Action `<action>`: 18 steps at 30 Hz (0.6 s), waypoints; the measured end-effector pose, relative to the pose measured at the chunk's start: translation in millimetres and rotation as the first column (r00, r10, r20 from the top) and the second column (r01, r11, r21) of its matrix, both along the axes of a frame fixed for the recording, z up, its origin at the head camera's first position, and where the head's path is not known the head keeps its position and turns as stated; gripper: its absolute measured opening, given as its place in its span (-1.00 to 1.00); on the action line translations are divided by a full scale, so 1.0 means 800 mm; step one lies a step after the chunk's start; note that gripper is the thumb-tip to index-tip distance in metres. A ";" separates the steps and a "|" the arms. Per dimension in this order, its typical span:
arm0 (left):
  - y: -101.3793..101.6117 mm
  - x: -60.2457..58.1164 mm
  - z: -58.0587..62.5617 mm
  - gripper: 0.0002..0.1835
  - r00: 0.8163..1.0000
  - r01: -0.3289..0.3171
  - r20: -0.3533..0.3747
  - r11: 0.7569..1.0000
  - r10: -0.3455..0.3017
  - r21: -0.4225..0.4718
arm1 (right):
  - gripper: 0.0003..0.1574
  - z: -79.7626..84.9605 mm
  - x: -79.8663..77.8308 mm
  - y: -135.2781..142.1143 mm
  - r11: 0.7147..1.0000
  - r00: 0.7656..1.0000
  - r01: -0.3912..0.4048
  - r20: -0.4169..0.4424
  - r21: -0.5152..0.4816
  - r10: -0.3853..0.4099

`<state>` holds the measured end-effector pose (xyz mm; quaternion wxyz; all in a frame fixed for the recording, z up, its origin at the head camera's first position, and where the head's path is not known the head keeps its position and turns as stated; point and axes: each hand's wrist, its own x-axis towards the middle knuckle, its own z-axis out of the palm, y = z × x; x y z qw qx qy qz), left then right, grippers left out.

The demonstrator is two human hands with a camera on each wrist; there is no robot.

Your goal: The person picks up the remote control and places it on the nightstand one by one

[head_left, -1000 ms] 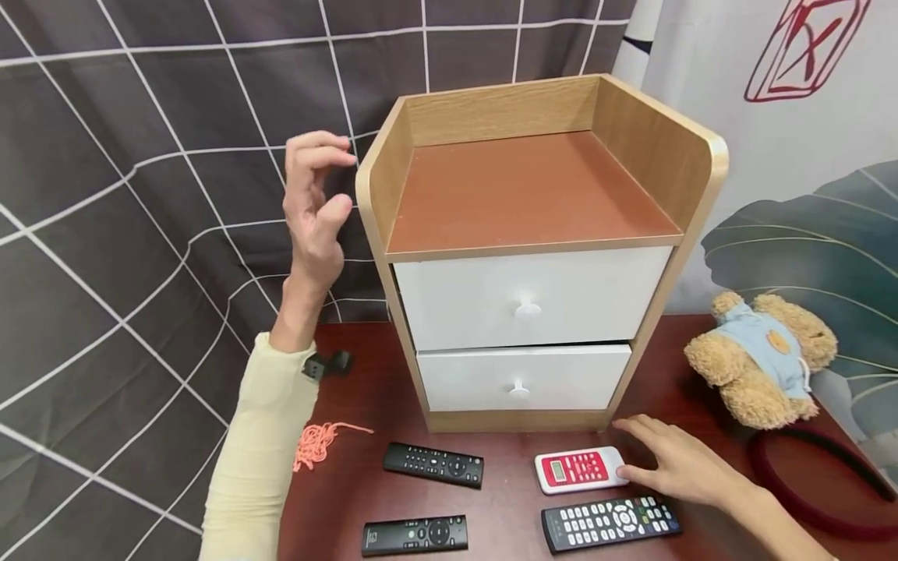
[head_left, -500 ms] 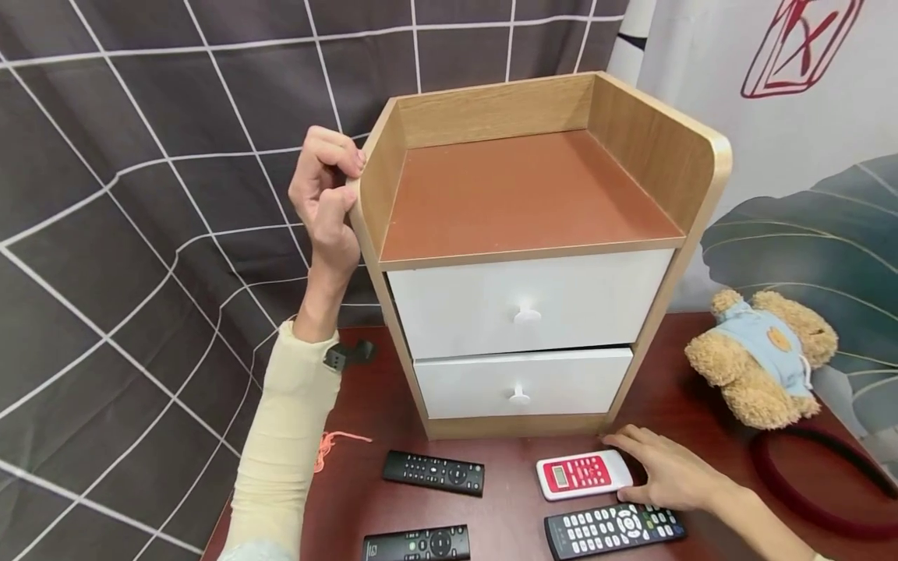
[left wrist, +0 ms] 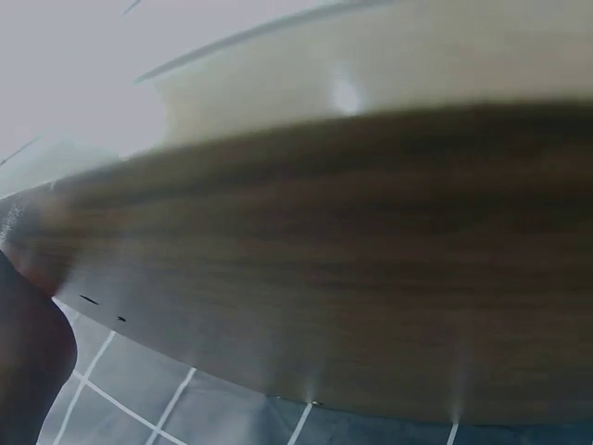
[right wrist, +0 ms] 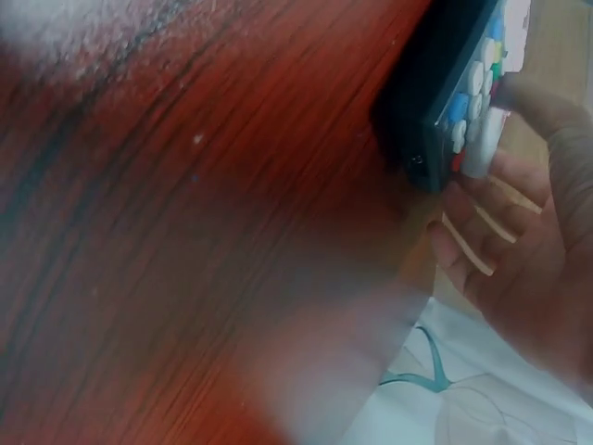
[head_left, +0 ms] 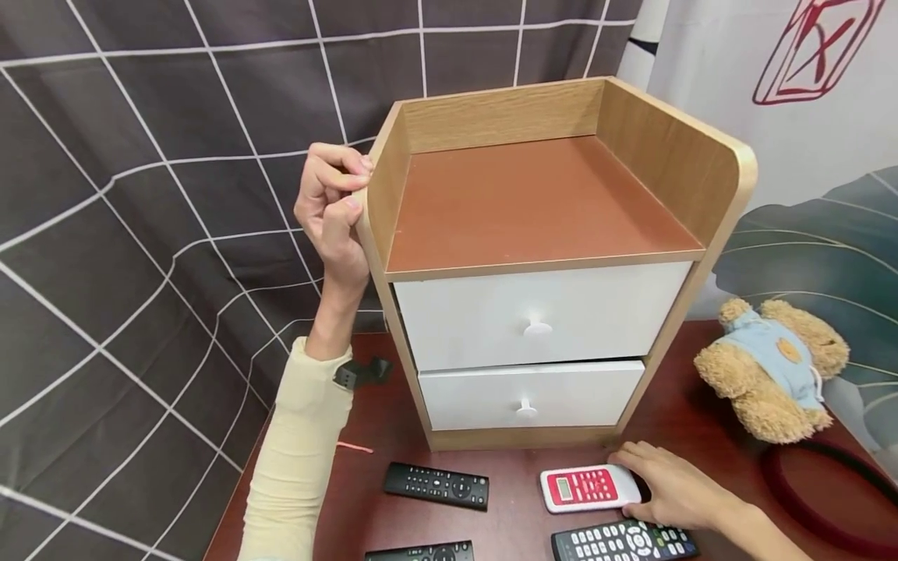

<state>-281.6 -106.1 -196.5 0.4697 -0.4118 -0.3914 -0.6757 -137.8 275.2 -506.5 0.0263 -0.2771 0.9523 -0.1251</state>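
My left hand (head_left: 335,210) grips the left side panel of a small wooden cabinet (head_left: 393,195) between curled fingers and thumb. In the left wrist view the panel (left wrist: 334,269) fills most of the picture. My right hand (head_left: 677,485) holds the right end of a white remote control with a red face (head_left: 588,488), thumb at the near side and fingers at the far side. The remote lies at the cabinet's foot. Just in front of it is a black remote with white buttons (head_left: 620,541), which partly hides the white one in the right wrist view.
Two black remotes lie to the left, one nearer the cabinet (head_left: 436,486) and one at the bottom edge (head_left: 421,553). A teddy bear (head_left: 775,366) and a dark red hoop (head_left: 807,506) are at right. The upper drawer (head_left: 547,315) and lower drawer (head_left: 529,396) have white knobs.
My left hand has moved right from the air beside the cabinet and taken hold of its side panel. My right hand's fingers have come in around the white remote's end.
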 end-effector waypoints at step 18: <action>-0.003 -0.005 -0.007 -0.77 0.997 -0.052 0.049 0.999 0.052 -0.004 | -0.71 0.024 0.034 -0.011 0.829 0.890 0.367 0.419 -0.423 -0.180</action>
